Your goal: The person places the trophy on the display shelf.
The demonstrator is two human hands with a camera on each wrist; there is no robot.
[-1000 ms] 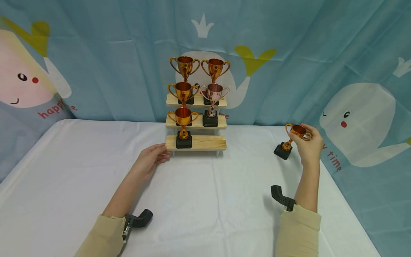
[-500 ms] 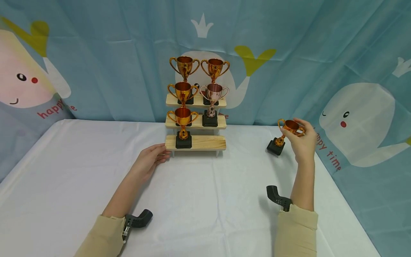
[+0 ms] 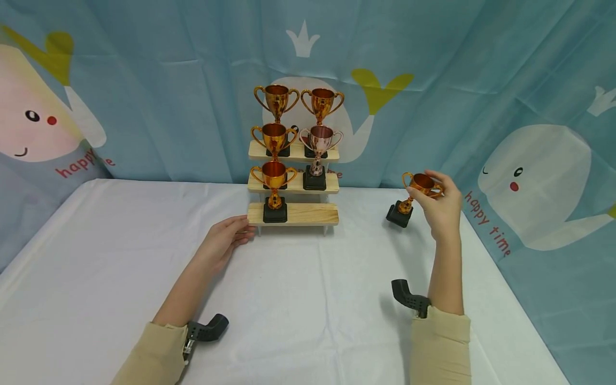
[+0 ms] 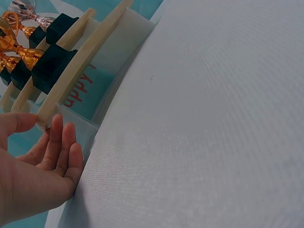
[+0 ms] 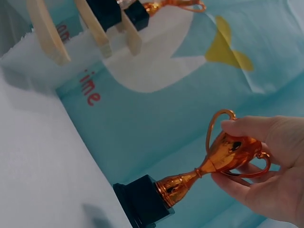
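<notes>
My right hand (image 3: 441, 206) holds an orange-bronze trophy cup (image 3: 422, 184) by its bowl, thumb on one side and fingers on the other. Tilted, its black square base (image 5: 142, 202) points down and left, over the right part of the table. At the left end of a three-tier wooden display stand (image 3: 313, 214), my left hand (image 3: 225, 240) pinches the lowest shelf, with the thumb (image 4: 21, 122) on top and fingers beneath. On that shelf's left half stands a gold trophy (image 3: 275, 176). A pink-silver trophy (image 3: 321, 139) stands at the right of the middle shelf.
Another gold trophy (image 3: 274, 138) shares the middle shelf, and two more, a left one (image 3: 277, 97) and a right one (image 3: 322, 101), stand on top. Behind the white-covered table (image 3: 289, 310) hangs a blue curtain (image 3: 192, 107). The lowest shelf's right half is bare wood.
My right hand has carried the trophy to the left and slightly toward the back, its base still tilted. My left hand and the stand have stayed in place.
</notes>
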